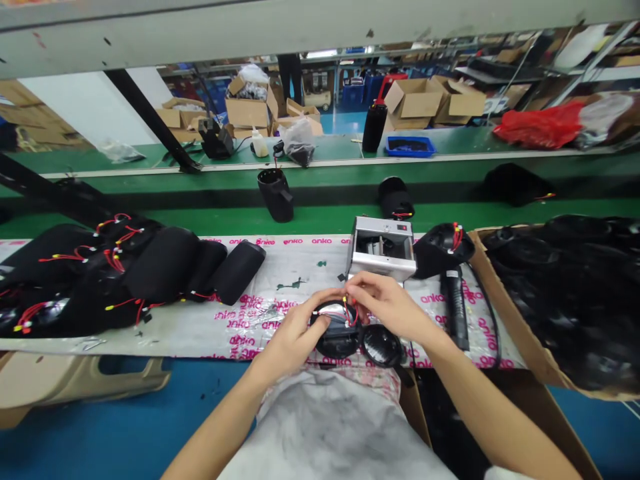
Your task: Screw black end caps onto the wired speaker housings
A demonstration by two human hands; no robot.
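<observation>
Left hand [291, 337]: curled, gripping black round housing [334, 340]
Right hand [390, 308]: pinched closed on red wires [351, 312]
Beside: black round disc [381, 345] touching housing, silver metal fixture [381, 247] beyond

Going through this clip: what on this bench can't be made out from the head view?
Head view only:
Where the red wires end on the black round housing: the left hand and right hand cover them.
Any small markings on the silver metal box: too small.
Separate pieces in the black pile: too dark, and cut off by the right edge.
</observation>
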